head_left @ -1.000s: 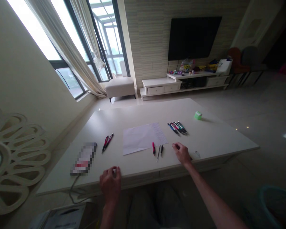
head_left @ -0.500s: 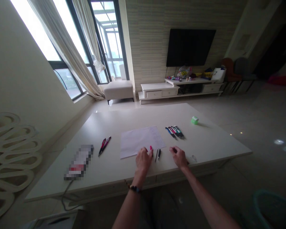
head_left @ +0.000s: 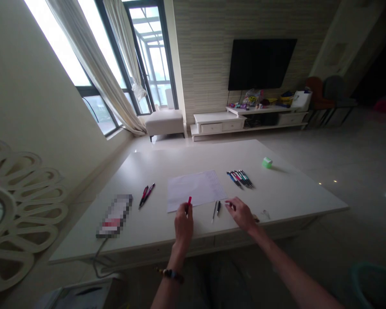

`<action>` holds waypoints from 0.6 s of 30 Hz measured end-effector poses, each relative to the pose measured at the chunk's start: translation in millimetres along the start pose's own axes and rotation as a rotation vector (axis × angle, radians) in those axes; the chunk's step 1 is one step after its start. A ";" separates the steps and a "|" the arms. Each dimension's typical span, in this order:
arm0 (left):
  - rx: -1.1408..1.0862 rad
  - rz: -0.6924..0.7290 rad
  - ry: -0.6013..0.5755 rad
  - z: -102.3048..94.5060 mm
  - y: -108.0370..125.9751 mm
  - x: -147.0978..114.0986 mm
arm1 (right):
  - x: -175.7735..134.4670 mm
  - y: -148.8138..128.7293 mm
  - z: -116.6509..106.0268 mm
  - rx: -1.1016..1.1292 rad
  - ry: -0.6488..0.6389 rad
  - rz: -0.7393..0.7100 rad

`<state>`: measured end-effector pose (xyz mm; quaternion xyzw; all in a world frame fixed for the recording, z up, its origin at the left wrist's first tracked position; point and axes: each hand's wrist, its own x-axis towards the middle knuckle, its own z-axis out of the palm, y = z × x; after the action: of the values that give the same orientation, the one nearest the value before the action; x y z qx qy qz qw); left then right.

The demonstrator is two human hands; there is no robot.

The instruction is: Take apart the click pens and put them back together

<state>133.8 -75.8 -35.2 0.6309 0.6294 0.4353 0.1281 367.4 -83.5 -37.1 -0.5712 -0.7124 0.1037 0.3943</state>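
My left hand (head_left: pixel 183 223) is closed around a red pen part (head_left: pixel 189 200), whose bright end sticks up above the fingers; its lower portion is hidden by the hand. Between my two hands lie a thin refill (head_left: pixel 214 211) and a short black pen barrel (head_left: pixel 218 208), side by side on the white table. My right hand (head_left: pixel 239 210) hovers just right of the black barrel with thumb and forefinger brought together; anything small between the tips is too tiny to name. A sheet of white paper (head_left: pixel 193 189) lies just beyond the hands.
Several pens (head_left: pixel 240 179) lie in a row beyond my right hand, and two pens (head_left: pixel 146 195) lie left of the paper. A blurred phone-like device (head_left: pixel 116 214) with a cable sits at left. A green-and-white box (head_left: pixel 267 162) stands far right. Clear small pieces (head_left: pixel 265 213) rest near the front edge.
My left hand has moved left and back from the refill, lifting the red pen part upright. My right hand has shifted slightly left, closer to the black barrel. The camera view has shifted slightly.
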 end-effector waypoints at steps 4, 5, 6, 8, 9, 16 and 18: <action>-0.092 -0.060 -0.015 1.4 -8.3 -6.1 | 5.3 -32.6 -2.4 -0.167 -0.364 -0.349; -0.102 -0.068 -0.025 2.4 -8.7 -6.5 | 8.9 -37.6 -1.1 -0.218 -0.429 -0.400; -0.109 -0.072 -0.033 3.1 -8.8 -6.8 | 13.4 -40.9 0.8 -0.258 -0.484 -0.435; -0.111 -0.078 -0.036 3.4 -8.7 -7.4 | 23.8 -43.5 5.6 -0.294 -0.575 -0.474; -0.107 -0.080 -0.036 3.1 -8.6 -7.9 | 28.9 -43.5 8.1 -0.293 -0.615 -0.485; -0.068 -0.056 -0.039 1.1 -7.1 -12.2 | 50.1 -45.6 24.8 -0.304 -0.699 -0.622; -0.069 -0.058 -0.029 1.4 -7.5 -12.9 | 53.7 -48.6 26.7 -0.315 -0.631 -0.661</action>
<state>131.9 -85.7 -46.3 0.6140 0.6301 0.4435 0.1714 311.6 -43.1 -2.1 -0.3075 -0.9477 0.0319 0.0795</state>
